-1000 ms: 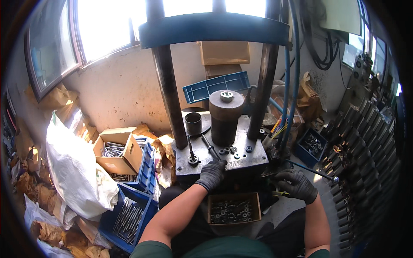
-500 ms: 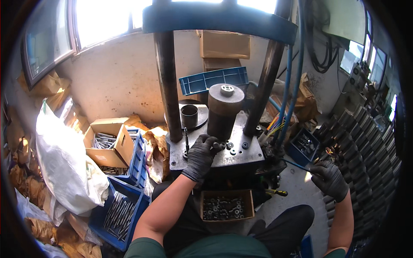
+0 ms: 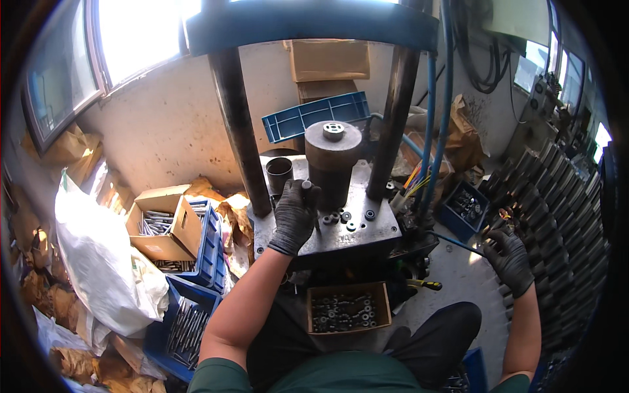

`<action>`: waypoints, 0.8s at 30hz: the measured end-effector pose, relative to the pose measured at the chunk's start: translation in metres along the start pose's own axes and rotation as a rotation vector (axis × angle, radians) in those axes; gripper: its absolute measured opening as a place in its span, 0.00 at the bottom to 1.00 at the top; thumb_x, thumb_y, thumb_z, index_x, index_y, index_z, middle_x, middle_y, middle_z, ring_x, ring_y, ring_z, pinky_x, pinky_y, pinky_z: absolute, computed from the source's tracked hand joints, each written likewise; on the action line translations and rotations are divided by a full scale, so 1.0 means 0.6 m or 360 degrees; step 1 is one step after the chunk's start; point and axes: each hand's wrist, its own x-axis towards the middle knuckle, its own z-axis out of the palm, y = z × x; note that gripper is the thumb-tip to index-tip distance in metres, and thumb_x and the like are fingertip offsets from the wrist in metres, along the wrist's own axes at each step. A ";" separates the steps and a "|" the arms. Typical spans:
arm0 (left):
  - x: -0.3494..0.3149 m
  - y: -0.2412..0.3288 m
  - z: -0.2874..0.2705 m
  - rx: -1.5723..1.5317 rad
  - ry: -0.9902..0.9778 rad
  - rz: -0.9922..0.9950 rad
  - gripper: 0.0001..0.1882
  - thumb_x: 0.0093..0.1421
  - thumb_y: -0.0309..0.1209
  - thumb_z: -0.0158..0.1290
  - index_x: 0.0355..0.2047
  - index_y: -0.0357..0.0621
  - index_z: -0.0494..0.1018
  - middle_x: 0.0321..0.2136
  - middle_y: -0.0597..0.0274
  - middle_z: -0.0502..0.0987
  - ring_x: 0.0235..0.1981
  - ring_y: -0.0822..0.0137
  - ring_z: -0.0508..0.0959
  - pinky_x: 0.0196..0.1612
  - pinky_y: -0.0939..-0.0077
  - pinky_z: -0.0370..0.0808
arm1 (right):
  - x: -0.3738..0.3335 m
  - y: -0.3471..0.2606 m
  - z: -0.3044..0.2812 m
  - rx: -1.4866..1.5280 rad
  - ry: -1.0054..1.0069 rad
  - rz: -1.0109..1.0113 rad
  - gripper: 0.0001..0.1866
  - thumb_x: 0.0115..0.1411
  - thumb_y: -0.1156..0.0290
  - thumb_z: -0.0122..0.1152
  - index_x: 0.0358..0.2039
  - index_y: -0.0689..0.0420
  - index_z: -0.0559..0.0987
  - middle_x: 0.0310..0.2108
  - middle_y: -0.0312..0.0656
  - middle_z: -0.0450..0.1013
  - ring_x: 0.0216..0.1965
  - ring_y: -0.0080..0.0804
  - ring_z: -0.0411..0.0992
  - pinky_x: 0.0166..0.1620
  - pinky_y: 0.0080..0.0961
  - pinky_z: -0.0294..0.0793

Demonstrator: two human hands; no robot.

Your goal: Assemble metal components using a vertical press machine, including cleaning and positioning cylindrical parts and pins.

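Observation:
My left hand (image 3: 295,217), in a dark grey glove, is closed around a metal rod (image 3: 306,185). The rod's round pale end shows above my fingers, and a thin part shows below them. It is over the steel plate (image 3: 367,237) of a press, just left of a thick dark cylinder (image 3: 331,167) with a slotted disc on top. Small rings (image 3: 345,216) lie on the plate to the right of my hand. My gloved right hand (image 3: 510,262) is at the end of a thin blue lever (image 3: 458,243), its fingers loosely curled there.
Press columns (image 3: 239,131) flank the plate. A carton of small rings (image 3: 349,327) is below it. At left are blue crates (image 3: 160,340) of metal rods, an open carton (image 3: 164,239) and a white sack (image 3: 98,249). Stacked dark bars (image 3: 557,223) fill the right side.
My left hand has moved left and up from the rings, and the rod in it now stands more upright. My right hand has shifted slightly right with looser fingers. The view has shifted slightly.

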 end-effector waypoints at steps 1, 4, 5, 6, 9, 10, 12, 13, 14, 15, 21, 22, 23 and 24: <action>0.009 0.004 0.004 0.0114 0.0035 -0.0089 0.11 0.68 0.34 0.59 0.42 0.41 0.73 0.40 0.47 0.76 0.41 0.45 0.81 0.43 0.55 0.77 | 0.004 0.002 0.001 -0.0057 0.0105 -0.0064 0.17 0.57 0.71 0.68 0.46 0.63 0.81 0.42 0.49 0.77 0.36 0.38 0.79 0.40 0.33 0.79; 0.028 0.012 0.017 0.0344 0.0023 -0.0212 0.15 0.67 0.39 0.59 0.44 0.41 0.75 0.44 0.43 0.77 0.45 0.45 0.81 0.47 0.52 0.77 | 0.025 0.020 0.002 -0.0033 0.0338 -0.0142 0.16 0.60 0.74 0.67 0.49 0.63 0.80 0.42 0.46 0.77 0.38 0.34 0.78 0.42 0.30 0.78; 0.026 -0.002 0.028 0.0470 -0.0026 -0.0207 0.15 0.66 0.39 0.59 0.45 0.41 0.76 0.44 0.42 0.77 0.46 0.44 0.80 0.49 0.52 0.77 | 0.038 0.030 0.003 0.0049 0.0458 -0.0175 0.15 0.63 0.74 0.66 0.50 0.63 0.80 0.42 0.43 0.77 0.40 0.31 0.77 0.45 0.28 0.76; 0.023 -0.019 0.035 0.0602 -0.0070 -0.0203 0.16 0.65 0.38 0.59 0.46 0.41 0.76 0.44 0.42 0.77 0.46 0.43 0.80 0.51 0.51 0.76 | 0.052 0.036 0.005 0.0137 0.0576 -0.0213 0.15 0.66 0.75 0.64 0.52 0.63 0.80 0.41 0.41 0.76 0.42 0.28 0.76 0.48 0.25 0.75; 0.008 -0.068 0.048 0.0554 -0.0197 -0.0391 0.17 0.63 0.35 0.58 0.50 0.41 0.77 0.45 0.42 0.81 0.49 0.45 0.81 0.54 0.55 0.76 | 0.109 0.039 0.011 0.0407 0.0709 -0.0139 0.19 0.70 0.69 0.64 0.58 0.61 0.78 0.43 0.35 0.76 0.46 0.21 0.72 0.52 0.22 0.71; 0.006 -0.070 0.054 0.0467 -0.0193 -0.0377 0.16 0.63 0.34 0.59 0.48 0.41 0.78 0.44 0.45 0.82 0.48 0.48 0.82 0.54 0.58 0.76 | 0.117 0.056 0.005 0.0423 0.0738 -0.0129 0.19 0.70 0.69 0.64 0.58 0.61 0.78 0.43 0.35 0.76 0.46 0.21 0.72 0.52 0.22 0.71; 0.004 -0.065 0.064 0.0439 -0.0186 -0.0354 0.16 0.64 0.34 0.58 0.49 0.41 0.77 0.43 0.46 0.82 0.46 0.50 0.83 0.53 0.59 0.77 | 0.137 0.095 -0.002 0.0705 0.0858 -0.0306 0.25 0.71 0.62 0.65 0.64 0.59 0.75 0.44 0.32 0.75 0.47 0.19 0.71 0.52 0.21 0.70; 0.003 -0.063 0.065 0.0401 -0.0161 -0.0367 0.17 0.64 0.34 0.58 0.51 0.40 0.76 0.42 0.46 0.83 0.45 0.52 0.83 0.52 0.60 0.77 | 0.150 0.099 -0.005 0.0746 0.0855 -0.0276 0.27 0.71 0.61 0.64 0.66 0.58 0.73 0.42 0.31 0.74 0.46 0.17 0.70 0.52 0.20 0.70; 0.002 -0.072 0.069 0.0410 -0.0170 -0.0350 0.17 0.64 0.34 0.58 0.51 0.40 0.76 0.42 0.46 0.83 0.45 0.52 0.83 0.52 0.60 0.77 | 0.164 0.102 -0.010 0.0755 0.0873 -0.0268 0.27 0.71 0.61 0.64 0.66 0.58 0.73 0.42 0.31 0.74 0.46 0.17 0.70 0.52 0.20 0.70; 0.000 -0.090 0.068 0.0341 -0.0195 -0.0433 0.16 0.66 0.34 0.56 0.51 0.40 0.75 0.41 0.48 0.82 0.40 0.55 0.83 0.47 0.61 0.79 | 0.182 0.101 -0.010 0.0648 0.0888 -0.0258 0.29 0.71 0.58 0.63 0.67 0.58 0.72 0.42 0.33 0.75 0.45 0.18 0.70 0.51 0.21 0.70; -0.022 -0.122 0.077 -0.0213 -0.0273 -0.0715 0.15 0.74 0.36 0.49 0.55 0.42 0.70 0.34 0.51 0.80 0.25 0.61 0.81 0.27 0.65 0.79 | 0.234 0.065 -0.018 0.0077 0.0958 -0.0157 0.44 0.66 0.38 0.61 0.70 0.58 0.67 0.39 0.43 0.77 0.40 0.31 0.75 0.49 0.30 0.74; -0.030 -0.127 0.077 -0.0289 -0.0218 -0.0694 0.14 0.74 0.36 0.50 0.55 0.44 0.70 0.31 0.56 0.78 0.24 0.63 0.80 0.25 0.67 0.78 | 0.242 0.070 -0.016 -0.0063 0.0911 -0.0111 0.48 0.63 0.33 0.61 0.71 0.58 0.66 0.40 0.46 0.78 0.40 0.36 0.77 0.49 0.33 0.76; -0.043 -0.128 0.074 -0.0409 -0.0132 -0.0677 0.14 0.74 0.35 0.51 0.55 0.45 0.70 0.31 0.57 0.78 0.24 0.65 0.79 0.25 0.68 0.77 | 0.237 0.058 -0.016 -0.0019 0.0889 -0.0045 0.48 0.62 0.34 0.63 0.69 0.60 0.68 0.43 0.49 0.79 0.42 0.42 0.80 0.48 0.38 0.78; -0.045 -0.124 0.071 -0.0536 -0.0053 -0.0651 0.14 0.73 0.34 0.51 0.56 0.46 0.69 0.32 0.59 0.78 0.24 0.66 0.79 0.24 0.69 0.76 | 0.230 0.053 -0.017 -0.0006 0.0929 -0.0045 0.48 0.62 0.34 0.63 0.69 0.60 0.68 0.43 0.49 0.79 0.42 0.42 0.80 0.48 0.38 0.78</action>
